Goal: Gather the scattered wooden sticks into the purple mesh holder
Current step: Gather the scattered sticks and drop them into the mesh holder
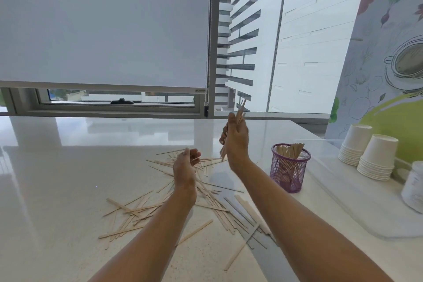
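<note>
Many thin wooden sticks (210, 204) lie scattered across the white countertop in front of me. My right hand (235, 137) is raised above them, shut on a bundle of sticks (240, 109) that pokes up past the fingers and down below the palm. My left hand (186, 165) hovers lower and to the left over the pile, fingers loosely curled, with nothing seen in it. The purple mesh holder (289, 169) stands upright to the right of my right hand and has several sticks in it.
Two stacks of white paper cups (375, 158) stand at the right by the wall. A clear jar (414, 188) sits at the right edge on a transparent mat (357, 208). A window frame runs along the back of the countertop (57, 190).
</note>
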`<action>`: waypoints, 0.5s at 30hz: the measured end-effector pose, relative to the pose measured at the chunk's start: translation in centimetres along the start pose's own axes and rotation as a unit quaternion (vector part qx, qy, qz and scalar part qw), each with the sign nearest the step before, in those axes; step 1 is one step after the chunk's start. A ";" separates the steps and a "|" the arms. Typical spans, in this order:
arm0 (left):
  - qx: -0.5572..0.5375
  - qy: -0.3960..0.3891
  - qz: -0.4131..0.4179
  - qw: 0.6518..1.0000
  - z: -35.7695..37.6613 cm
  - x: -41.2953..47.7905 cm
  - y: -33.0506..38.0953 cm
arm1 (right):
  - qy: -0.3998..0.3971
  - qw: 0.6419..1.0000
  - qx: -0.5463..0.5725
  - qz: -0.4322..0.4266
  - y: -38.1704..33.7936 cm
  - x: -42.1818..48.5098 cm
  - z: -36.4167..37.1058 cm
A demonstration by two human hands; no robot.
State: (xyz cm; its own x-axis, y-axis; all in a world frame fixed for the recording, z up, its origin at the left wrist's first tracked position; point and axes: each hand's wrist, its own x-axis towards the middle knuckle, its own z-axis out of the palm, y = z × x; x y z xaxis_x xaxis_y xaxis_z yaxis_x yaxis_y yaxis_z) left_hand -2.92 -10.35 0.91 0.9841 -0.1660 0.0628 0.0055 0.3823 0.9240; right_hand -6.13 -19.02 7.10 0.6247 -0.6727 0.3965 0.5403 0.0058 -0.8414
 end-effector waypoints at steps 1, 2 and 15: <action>0.031 0.007 0.013 0.999 -0.1 0.1 -0.2 | -0.005 0.999 -0.037 -0.021 -0.6 0.5 -0.8; 0.063 0.017 0.026 0.998 -0.2 0.3 -0.4 | -0.006 0.996 -0.074 -0.041 -1.3 0.9 -1.7; 0.415 0.067 0.117 0.900 -1.5 0.7 -1.5 | 0.118 0.948 -0.268 -0.128 -3.8 6.1 -11.0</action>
State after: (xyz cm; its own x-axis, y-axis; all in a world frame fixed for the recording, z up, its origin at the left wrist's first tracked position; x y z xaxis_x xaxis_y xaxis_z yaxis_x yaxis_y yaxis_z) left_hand -1.98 -9.68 -0.95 0.9537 -0.0378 0.2985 -0.2855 -0.4273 0.8578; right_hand -10.52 -31.26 8.65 0.3339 -0.7487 0.5727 0.2539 -0.5137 -0.8195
